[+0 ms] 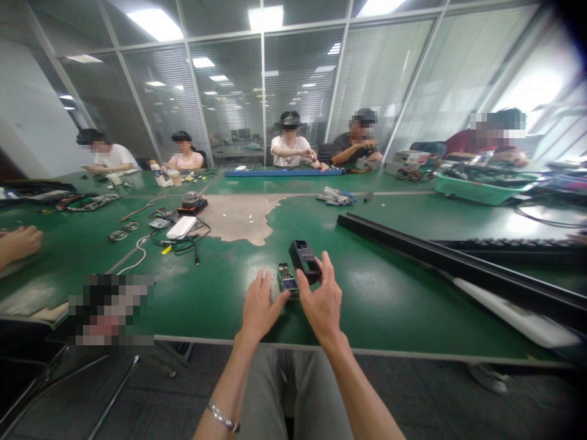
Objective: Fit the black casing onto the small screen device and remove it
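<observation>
Near the front edge of the green table, my right hand (322,299) has its thumb and fingers around the lower end of a black plastic housing (302,255) with cut-out openings. Just left of it is a small green circuit board (284,271) with a dark display (290,285) at its near end. My left hand (262,305) is beside the board, its fingers stretched out. The left thumb points toward the board's near end; whether it touches is unclear. My left wrist wears a silver bracelet (223,418).
Long black rails (422,250) cross the right side, above a white bar (513,311). A white box with cables (181,227) and glasses (123,231) lie left. Gloves (336,196) and a green basket (486,190) are farther back. Several people sit around; another person's hand (21,244) is far left.
</observation>
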Available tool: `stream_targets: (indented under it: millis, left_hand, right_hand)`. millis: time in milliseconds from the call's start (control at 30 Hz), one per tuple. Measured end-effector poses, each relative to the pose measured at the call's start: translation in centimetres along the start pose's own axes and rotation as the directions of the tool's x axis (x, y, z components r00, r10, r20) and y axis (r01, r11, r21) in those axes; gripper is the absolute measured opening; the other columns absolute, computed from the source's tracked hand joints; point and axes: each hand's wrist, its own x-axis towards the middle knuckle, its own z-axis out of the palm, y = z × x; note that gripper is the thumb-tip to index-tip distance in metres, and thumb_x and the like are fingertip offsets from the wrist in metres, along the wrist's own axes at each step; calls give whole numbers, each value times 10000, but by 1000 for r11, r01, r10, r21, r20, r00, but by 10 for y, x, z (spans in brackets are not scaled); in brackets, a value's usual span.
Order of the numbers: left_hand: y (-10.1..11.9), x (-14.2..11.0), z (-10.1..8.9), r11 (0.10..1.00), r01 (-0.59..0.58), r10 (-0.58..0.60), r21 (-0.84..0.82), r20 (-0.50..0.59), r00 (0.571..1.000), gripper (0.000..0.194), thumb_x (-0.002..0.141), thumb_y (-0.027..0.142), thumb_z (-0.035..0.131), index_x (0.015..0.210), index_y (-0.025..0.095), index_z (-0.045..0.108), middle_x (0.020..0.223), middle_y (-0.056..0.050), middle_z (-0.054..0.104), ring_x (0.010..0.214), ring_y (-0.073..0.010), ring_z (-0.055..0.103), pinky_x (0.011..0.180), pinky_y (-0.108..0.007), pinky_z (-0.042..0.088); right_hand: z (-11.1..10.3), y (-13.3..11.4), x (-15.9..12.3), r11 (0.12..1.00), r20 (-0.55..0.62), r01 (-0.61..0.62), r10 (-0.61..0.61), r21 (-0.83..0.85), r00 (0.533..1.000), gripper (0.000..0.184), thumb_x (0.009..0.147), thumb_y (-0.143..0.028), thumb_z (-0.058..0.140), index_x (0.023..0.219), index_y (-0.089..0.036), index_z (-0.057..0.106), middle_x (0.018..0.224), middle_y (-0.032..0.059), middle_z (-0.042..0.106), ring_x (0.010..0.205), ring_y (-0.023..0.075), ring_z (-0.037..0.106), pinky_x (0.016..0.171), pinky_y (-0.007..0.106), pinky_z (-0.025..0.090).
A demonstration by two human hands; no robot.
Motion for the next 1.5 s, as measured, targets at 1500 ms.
stream_targets:
  millis: [1500]
  left_hand:
    - [3,0,-2,994,-40,35,100,48,998,673,963,638,286,1408,171,479,1557,-171,325,1423,-315,337,1147,-498,286]
  right_hand:
    - [9,55,-32,988,157,-6,30,-151,987,737,894,-401,519,1500,-59,278,1439,223,480,1289,303,515,1061,465,427]
